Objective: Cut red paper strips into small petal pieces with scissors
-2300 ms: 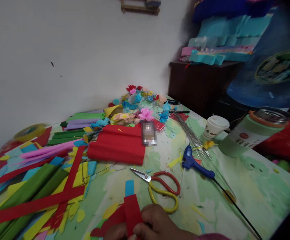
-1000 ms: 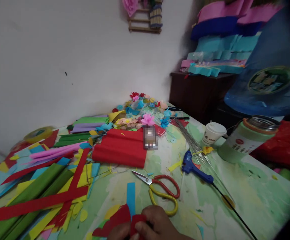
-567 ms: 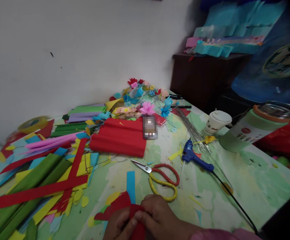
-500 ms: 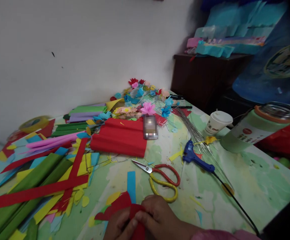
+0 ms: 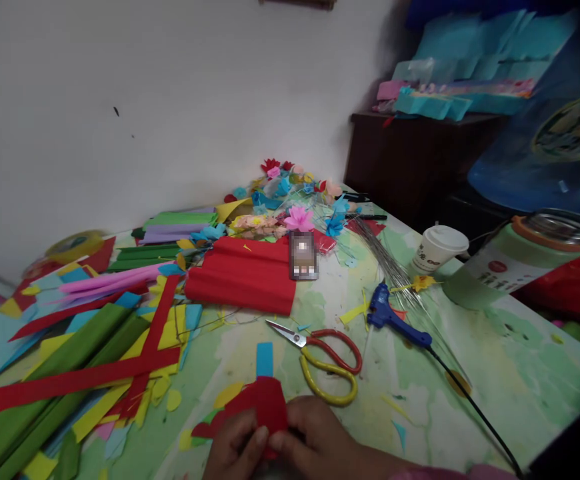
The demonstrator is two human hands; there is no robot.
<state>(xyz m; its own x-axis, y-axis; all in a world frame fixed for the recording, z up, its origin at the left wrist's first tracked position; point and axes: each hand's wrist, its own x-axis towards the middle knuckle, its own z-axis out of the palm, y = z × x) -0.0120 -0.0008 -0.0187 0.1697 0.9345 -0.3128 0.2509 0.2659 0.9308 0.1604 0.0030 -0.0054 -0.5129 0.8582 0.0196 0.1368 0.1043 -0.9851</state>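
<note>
Both hands pinch a small piece of red crepe paper (image 5: 271, 404) at the bottom middle of the view. My left hand (image 5: 235, 445) is closed on its left edge, and my right hand (image 5: 315, 437) grips the right edge with thumb and fingers. Behind the left hand lie more red paper pieces (image 5: 235, 408), partly covered. A blue paper strip (image 5: 265, 360) rests just beyond the held piece. Scissors (image 5: 315, 357) with one red and one yellow handle lie open a little past my right hand.
A blue glue gun (image 5: 383, 310) with a black cord lies at right, near thin wires (image 5: 385, 257), a lidded paper cup (image 5: 437, 250) and a green flask (image 5: 510, 263). Folded red crepe paper (image 5: 243, 277), paper flowers (image 5: 297, 219) and green strips (image 5: 70, 373) cover the left and back.
The held red paper has come up above the fingers and shows a broader face. Both hands stay close together on it. The view has shifted slightly.
</note>
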